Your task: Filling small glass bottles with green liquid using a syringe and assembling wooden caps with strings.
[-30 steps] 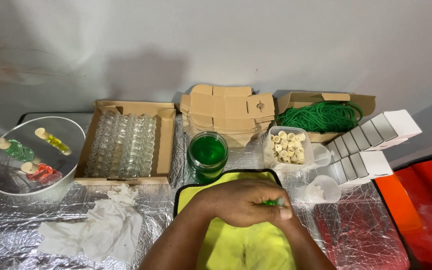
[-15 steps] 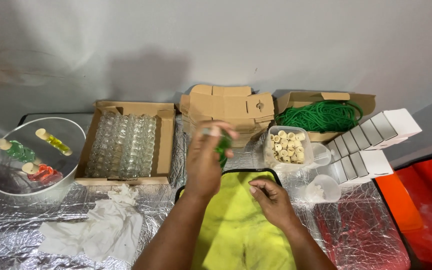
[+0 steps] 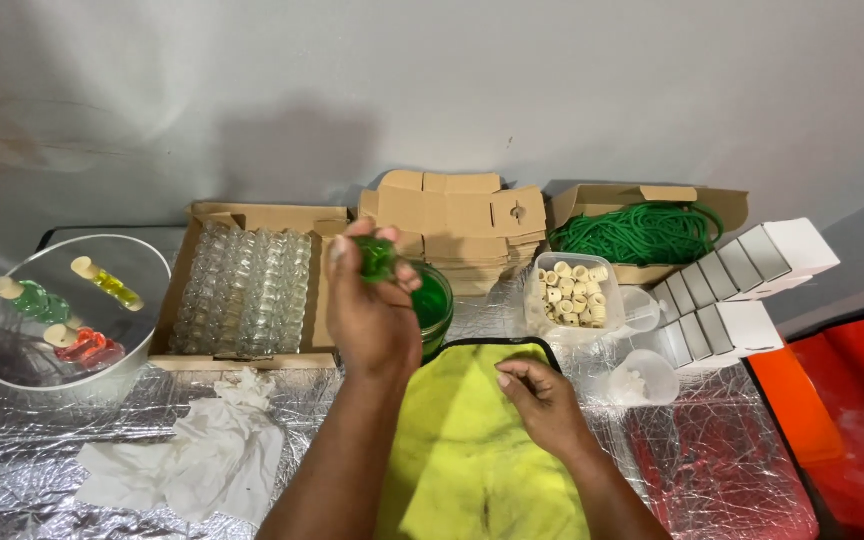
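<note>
Left hand (image 3: 372,315) raised, fingers closed round small green-filled bottle (image 3: 376,256), above green jar (image 3: 432,300), likely clear of spills; right hand (image 3: 542,400) loosely curled, empty, resting on near yellow cloth (image 3: 462,450)

A plain grey wall (image 3: 432,80) with faint shadows stands behind the counter (image 3: 42,480), which is covered in crinkled silver foil.

Foil-covered table (image 3: 42,460) bears yellow cloth (image 3: 472,450), white tissue (image 3: 202,455), cardboard boxes (image 3: 252,285), glass bowl (image 3: 62,310)
</note>
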